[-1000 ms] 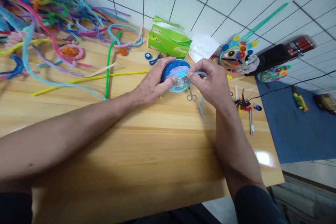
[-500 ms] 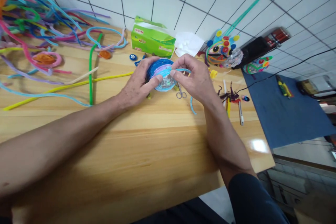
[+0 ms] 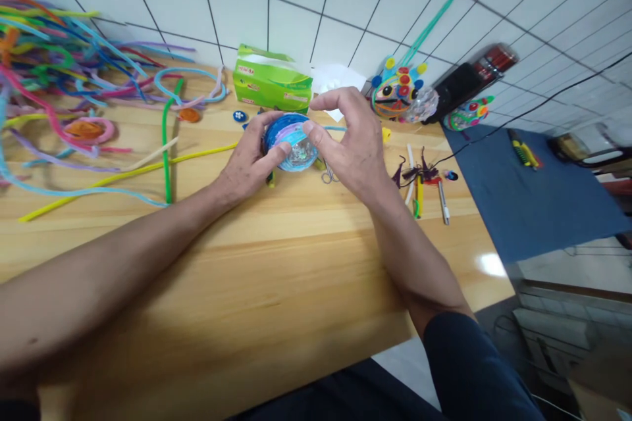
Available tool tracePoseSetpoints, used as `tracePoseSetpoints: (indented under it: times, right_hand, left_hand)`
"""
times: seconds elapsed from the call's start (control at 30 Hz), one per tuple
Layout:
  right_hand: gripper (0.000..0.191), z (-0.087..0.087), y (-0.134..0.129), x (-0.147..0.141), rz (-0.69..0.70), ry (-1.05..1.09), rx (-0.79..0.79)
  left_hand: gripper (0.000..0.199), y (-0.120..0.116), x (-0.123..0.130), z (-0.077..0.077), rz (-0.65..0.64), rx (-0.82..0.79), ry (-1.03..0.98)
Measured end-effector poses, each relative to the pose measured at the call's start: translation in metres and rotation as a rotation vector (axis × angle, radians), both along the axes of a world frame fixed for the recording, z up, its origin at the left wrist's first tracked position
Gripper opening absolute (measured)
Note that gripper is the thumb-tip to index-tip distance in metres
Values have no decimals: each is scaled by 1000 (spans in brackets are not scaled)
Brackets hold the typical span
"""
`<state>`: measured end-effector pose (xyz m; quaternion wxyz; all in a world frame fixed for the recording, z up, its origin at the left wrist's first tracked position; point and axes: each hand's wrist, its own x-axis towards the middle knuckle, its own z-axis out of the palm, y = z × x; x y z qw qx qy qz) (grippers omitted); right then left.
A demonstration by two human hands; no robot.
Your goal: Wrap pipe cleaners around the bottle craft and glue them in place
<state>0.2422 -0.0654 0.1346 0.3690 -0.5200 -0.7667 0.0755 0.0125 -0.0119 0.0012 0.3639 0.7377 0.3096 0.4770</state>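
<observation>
My left hand (image 3: 249,161) is closed around a clear plastic bottle-like piece (image 3: 299,156) wrapped in dark blue, lilac and light blue pipe cleaners, its thumb across the near side. The right thumb touches the light blue band at the top, while the index finger of my right hand (image 3: 348,141) is raised and spread away from it. A loose end of light blue pipe cleaner (image 3: 334,128) sticks out to the right, partly hidden behind that hand. Scissors (image 3: 328,175) lie just under the right hand, their blades hidden.
A tangle of coloured pipe cleaners (image 3: 54,59) fills the left side. Behind my hands stand a green tissue pack (image 3: 271,82) and a decorated bottle (image 3: 395,95). On the right lie a pen (image 3: 444,202), purple scraps (image 3: 417,170), a black cable (image 3: 518,104) and a blue mat (image 3: 538,197).
My right hand's pinch on the light blue pipe cleaner has opened, with the index finger lifted and the thumb still on the wrapped piece. The left hand keeps its hold. The view has shifted slightly.
</observation>
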Motion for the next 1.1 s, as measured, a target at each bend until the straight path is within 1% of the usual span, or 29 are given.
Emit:
tracePoseSetpoints:
  times: [0.1, 0.17, 0.2, 0.27, 0.33, 0.43, 0.5, 0.6, 0.77, 0.83, 0.93, 1.0, 1.1]
  right_hand:
    - [13, -1, -16, -10, 102, 79, 49]
    - [10, -7, -31, -17, 184, 85, 23]
    - [8, -12, -39, -20, 221, 70, 4]
    - [5, -30, -58, -21, 293, 39, -29]
    - [5, -53, -78, -17, 346, 26, -43]
    - [4, -90, -105, -6, 353, 33, -7]
    - [5, -110, -115, -1, 345, 44, -32]
    - [4, -127, -118, 1, 333, 41, -47]
    - [5, -135, -110, -4, 356, 45, 49]
    - [6, -137, -109, -5, 352, 26, 41]
    - [8, -139, -108, -6, 355, 7, 13]
    - [9, -138, -107, -5, 353, 4, 9]
    - [11, -134, -104, -3, 305, 28, 24]
  left_hand:
    - [75, 4, 1, -5, 14, 22, 1]
    - [79, 7, 2, -8, 26, 22, 6]
    - [80, 8, 2, -9, 40, 15, 8]
    - [80, 9, 3, -10, 61, -7, 0]
    - [81, 10, 5, -10, 72, -22, -12]
    - [85, 9, 7, -9, 89, -36, 2]
    - [84, 10, 7, -9, 109, -24, 24]
    - [82, 12, 5, -9, 126, -1, 45]
    - [80, 16, 0, -8, 123, 1, 21]
    - [79, 16, -2, -6, 130, -15, 10]
    - [82, 17, -4, -6, 164, -39, -3]
    - [84, 17, -5, -6, 178, -43, -8]
    - [83, 18, -7, -5, 184, -51, -9]
